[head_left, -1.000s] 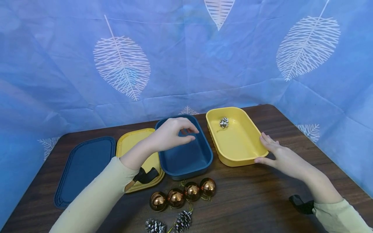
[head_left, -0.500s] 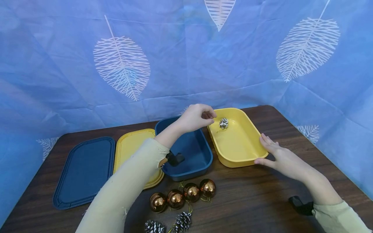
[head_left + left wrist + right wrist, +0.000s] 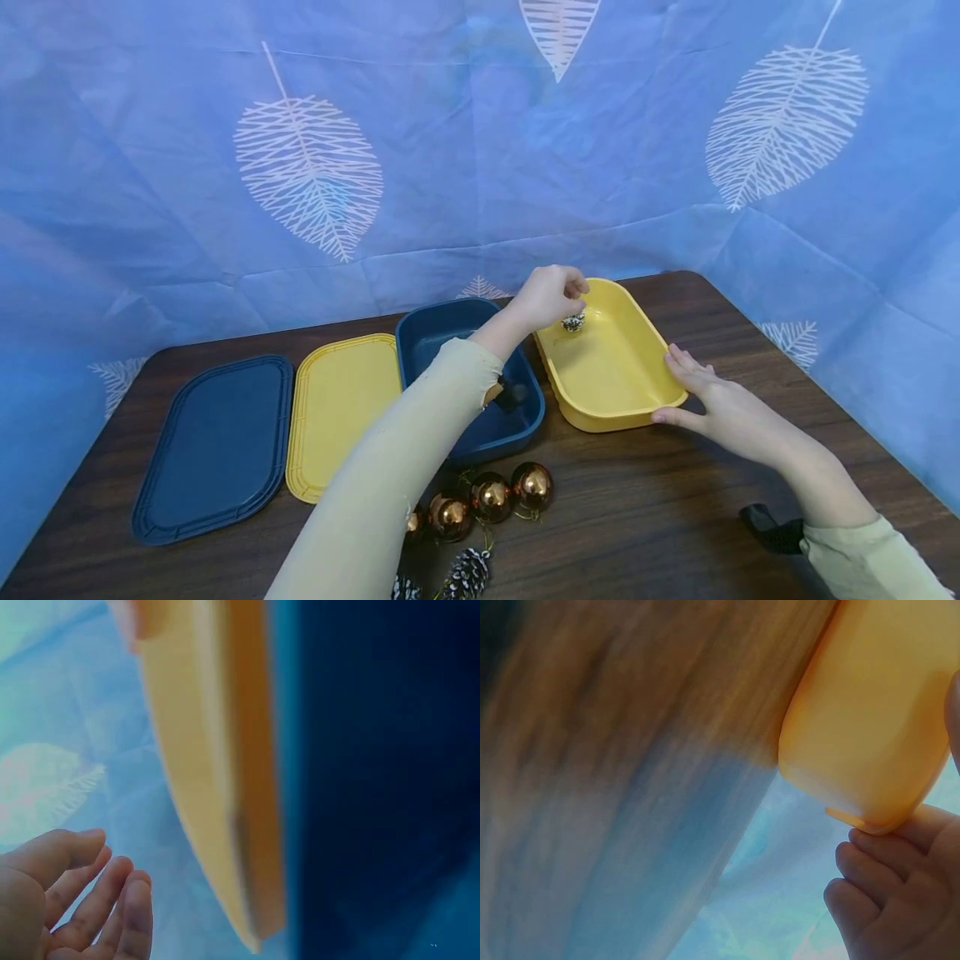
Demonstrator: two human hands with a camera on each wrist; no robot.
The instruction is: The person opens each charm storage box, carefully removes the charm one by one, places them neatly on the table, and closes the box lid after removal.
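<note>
My left hand (image 3: 551, 296) is over the far left corner of a yellow rectangular box (image 3: 611, 379). Just below its fingertips, a small frosted pine cone (image 3: 573, 322) lies in that box, partly hidden by the hand. In the left wrist view, the same hand (image 3: 75, 900) has loosely bent fingers with nothing between them. At the box's near right corner, my right hand (image 3: 731, 412) touches the rim with fairly straight fingers. The right wrist view shows fingertips (image 3: 862, 840) against the yellow wall. A dark blue box (image 3: 427, 321) stands under the left forearm.
A blue lid (image 3: 217, 450) and a yellow lid (image 3: 341, 400) lie on the left of the wooden table (image 3: 637, 517). Several copper baubles (image 3: 491, 497) line up in front of the blue box. Nearer lie two pine cones (image 3: 467, 575). A blue cloth (image 3: 450, 150) hangs behind.
My left hand has moved right, from above the blue box to above the pine cone in the yellow box. The right hand has stayed at the yellow box's corner.
</note>
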